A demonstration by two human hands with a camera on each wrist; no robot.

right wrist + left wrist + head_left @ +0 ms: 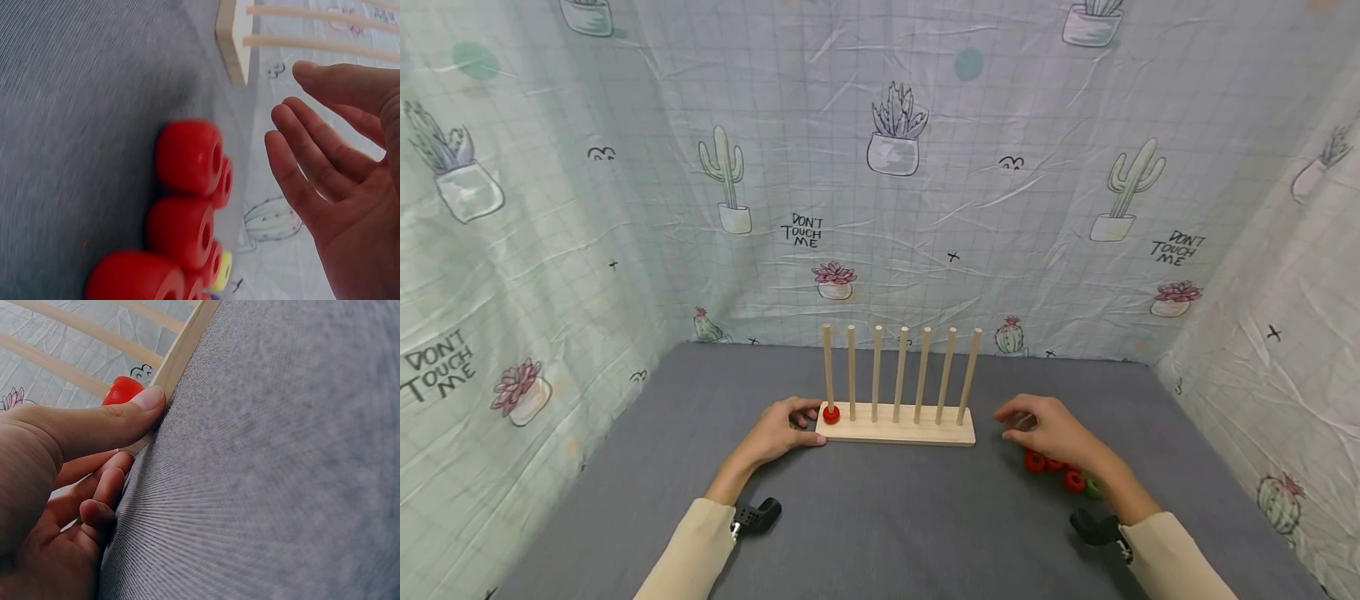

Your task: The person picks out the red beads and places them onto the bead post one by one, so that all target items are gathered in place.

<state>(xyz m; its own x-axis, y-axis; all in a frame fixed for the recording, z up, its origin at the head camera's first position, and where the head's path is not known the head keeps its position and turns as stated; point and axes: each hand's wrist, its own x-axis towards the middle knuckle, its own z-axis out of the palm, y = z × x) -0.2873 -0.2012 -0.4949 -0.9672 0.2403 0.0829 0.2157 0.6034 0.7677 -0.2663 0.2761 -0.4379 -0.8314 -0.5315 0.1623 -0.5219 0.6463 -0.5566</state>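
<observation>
A pale wooden peg board (887,431) with a row of upright pegs stands mid-table. One red bead (831,416) sits at the foot of its leftmost peg. My left hand (775,429) holds the board's left end, the thumb (115,428) pressed to its front edge and the other fingers bent around the end. Right of the board, my right hand (1054,427) hovers with loosely bent fingers and nothing in them. Below it lie several loose red beads (181,231), partly hidden by the hand in the head view. A green bead (1093,488) shows beside the forearm.
Grey cloth (880,517) covers the table. A yellow bead (222,272) peeks out behind the red ones in the right wrist view. A hanging sheet (775,167) printed with cacti encloses the back and sides. Each wrist wears a black camera mount (758,517).
</observation>
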